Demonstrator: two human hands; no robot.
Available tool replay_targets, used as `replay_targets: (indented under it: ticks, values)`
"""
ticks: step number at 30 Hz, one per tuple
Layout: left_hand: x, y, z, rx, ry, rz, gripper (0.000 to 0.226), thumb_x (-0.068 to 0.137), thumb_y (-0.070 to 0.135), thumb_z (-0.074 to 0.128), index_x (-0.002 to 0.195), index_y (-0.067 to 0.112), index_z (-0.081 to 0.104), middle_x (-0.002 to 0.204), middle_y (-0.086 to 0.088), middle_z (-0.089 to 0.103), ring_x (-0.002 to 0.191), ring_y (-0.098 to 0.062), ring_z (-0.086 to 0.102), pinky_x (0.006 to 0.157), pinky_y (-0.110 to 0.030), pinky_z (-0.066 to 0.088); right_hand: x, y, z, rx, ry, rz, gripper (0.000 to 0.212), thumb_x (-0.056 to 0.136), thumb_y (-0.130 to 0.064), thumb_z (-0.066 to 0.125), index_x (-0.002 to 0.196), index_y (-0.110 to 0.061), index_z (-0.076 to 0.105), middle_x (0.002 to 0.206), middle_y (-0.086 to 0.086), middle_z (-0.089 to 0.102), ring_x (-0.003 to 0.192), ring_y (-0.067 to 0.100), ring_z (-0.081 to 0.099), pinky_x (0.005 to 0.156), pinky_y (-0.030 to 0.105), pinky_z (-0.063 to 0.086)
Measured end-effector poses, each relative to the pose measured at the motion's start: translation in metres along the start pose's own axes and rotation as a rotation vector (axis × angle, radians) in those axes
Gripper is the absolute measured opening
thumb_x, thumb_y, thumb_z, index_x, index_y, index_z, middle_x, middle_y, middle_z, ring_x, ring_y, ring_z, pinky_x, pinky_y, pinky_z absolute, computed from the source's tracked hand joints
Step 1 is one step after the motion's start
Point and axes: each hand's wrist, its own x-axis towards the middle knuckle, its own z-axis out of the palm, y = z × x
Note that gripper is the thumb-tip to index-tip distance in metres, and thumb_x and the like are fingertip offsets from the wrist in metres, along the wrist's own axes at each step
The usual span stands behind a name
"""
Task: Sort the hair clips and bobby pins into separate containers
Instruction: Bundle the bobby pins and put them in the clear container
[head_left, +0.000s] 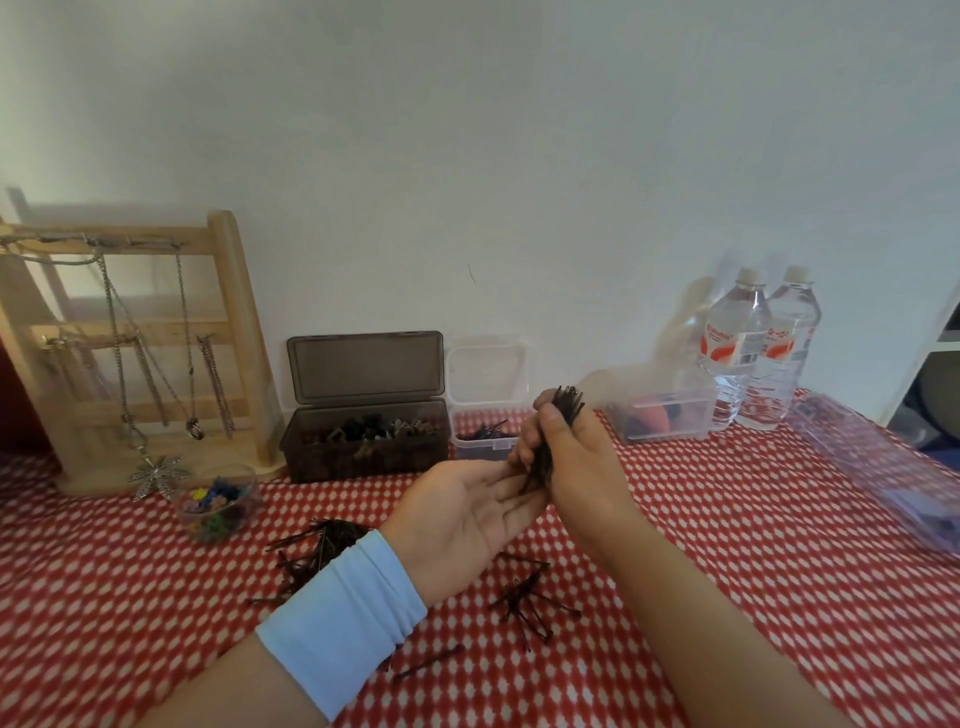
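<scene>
Red-checked tablecloth below a bare white wall, scattered with loose bobby pins. With the right hand clenched round an upright bundle of pins, tap the lower ends level against the flat, released left hand touching them. Grip firmly, since likely to fan and slip. Then lower into the small clear container just behind, not the dark box of hair clips beside it.

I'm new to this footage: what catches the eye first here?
A right hand grips a bundle of bobby pins over the open left hand, mid-frame. Loose pins lie scattered on the red checked cloth below, and a brown box of clips stands open by the wall.
</scene>
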Motion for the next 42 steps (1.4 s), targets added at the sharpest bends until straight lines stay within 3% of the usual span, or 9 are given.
replay_targets:
  ticks: [8, 14, 18, 22, 28, 31, 34, 36, 42]
  values:
    - [0.001, 0.001, 0.0, -0.186, 0.038, 0.03, 0.056, 0.095, 0.02, 0.046, 0.139, -0.014, 0.038, 0.147, -0.029, 0.04, 0.137, -0.039, 0.043, 0.111, -0.049, 0.038, -0.008, 0.002, 0.006, -0.197, -0.06, -0.052, 0.015, 0.107, -0.011, 0.039, 0.103, -0.011, 0.053, 0.068, -0.005, 0.052, 0.064, 0.011, 0.053, 0.066, 0.023, 0.051]
    - [0.0, 0.005, -0.01, -0.174, 0.052, -0.05, 0.053, 0.097, 0.033, 0.047, 0.124, -0.013, 0.051, 0.097, -0.02, 0.061, 0.095, -0.03, 0.06, 0.104, -0.043, 0.043, -0.015, 0.001, 0.009, -0.272, -0.083, 0.022, 0.018, 0.107, -0.016, 0.041, 0.106, -0.005, 0.055, 0.068, -0.003, 0.052, 0.064, 0.009, 0.053, 0.063, 0.019, 0.051]
    - [0.003, 0.011, -0.018, -0.235, 0.021, -0.072, 0.065, 0.102, 0.034, 0.043, 0.14, -0.017, 0.031, 0.134, -0.036, 0.049, 0.125, -0.045, 0.05, 0.114, -0.051, 0.034, -0.012, -0.001, 0.008, -0.234, -0.064, -0.011, 0.016, 0.107, -0.011, 0.039, 0.104, -0.006, 0.054, 0.07, 0.0, 0.053, 0.07, 0.017, 0.053, 0.069, 0.024, 0.053]
    - [0.003, 0.018, -0.023, -0.294, -0.022, -0.068, 0.073, 0.101, 0.034, 0.042, 0.147, -0.017, 0.014, 0.139, -0.039, 0.044, 0.129, -0.049, 0.047, 0.113, -0.054, 0.034, -0.012, -0.005, 0.008, -0.38, -0.13, 0.01, 0.016, 0.107, -0.012, 0.04, 0.104, -0.01, 0.055, 0.072, 0.002, 0.055, 0.072, 0.015, 0.058, 0.072, 0.022, 0.055]
    - [-0.009, 0.048, -0.015, 0.585, 0.197, -0.04, 0.04, 0.104, 0.034, 0.041, 0.124, 0.003, 0.056, 0.109, -0.019, 0.071, 0.095, -0.03, 0.07, 0.086, -0.039, 0.057, 0.02, -0.026, 0.002, -0.269, -0.202, 0.12, 0.016, 0.109, -0.016, 0.037, 0.109, -0.013, 0.053, 0.066, -0.003, 0.044, 0.051, 0.009, 0.039, 0.048, 0.022, 0.038]
    - [0.005, 0.07, -0.017, 0.902, 0.442, 0.263, 0.026, 0.104, 0.023, 0.042, 0.114, 0.009, 0.062, 0.097, -0.008, 0.071, 0.079, -0.019, 0.067, 0.075, -0.031, 0.055, 0.05, -0.03, 0.001, -0.752, -0.253, 0.085, 0.017, 0.108, -0.022, 0.039, 0.114, -0.017, 0.055, 0.077, -0.004, 0.054, 0.059, 0.008, 0.047, 0.053, 0.021, 0.038]
    - [0.025, 0.086, -0.029, 1.226, 0.467, 0.574, 0.028, 0.102, 0.021, 0.04, 0.118, 0.018, 0.063, 0.113, 0.003, 0.068, 0.102, -0.012, 0.062, 0.096, -0.031, 0.049, 0.081, -0.024, 0.005, -1.205, -0.393, 0.002, 0.018, 0.107, -0.027, 0.042, 0.115, -0.017, 0.054, 0.1, 0.003, 0.063, 0.083, 0.017, 0.057, 0.074, 0.031, 0.046]
    - [0.037, 0.088, -0.038, 1.471, 0.382, 0.633, 0.033, 0.103, 0.021, 0.039, 0.131, 0.023, 0.057, 0.134, 0.006, 0.057, 0.124, -0.011, 0.051, 0.107, -0.025, 0.035, 0.097, -0.016, 0.007, -1.361, -0.473, -0.007, 0.015, 0.106, -0.027, 0.044, 0.113, -0.018, 0.054, 0.104, 0.003, 0.064, 0.088, 0.019, 0.058, 0.08, 0.034, 0.047]
    - [0.066, 0.075, -0.063, 1.914, 0.196, 0.429, 0.048, 0.106, 0.025, 0.033, 0.153, 0.02, 0.028, 0.159, 0.0, 0.032, 0.145, -0.016, 0.028, 0.118, -0.027, 0.019, 0.124, 0.004, 0.014, -1.585, -0.696, -0.015, 0.024, 0.1, -0.018, 0.057, 0.123, -0.015, 0.061, 0.12, 0.005, 0.067, 0.107, 0.023, 0.062, 0.095, 0.036, 0.049]
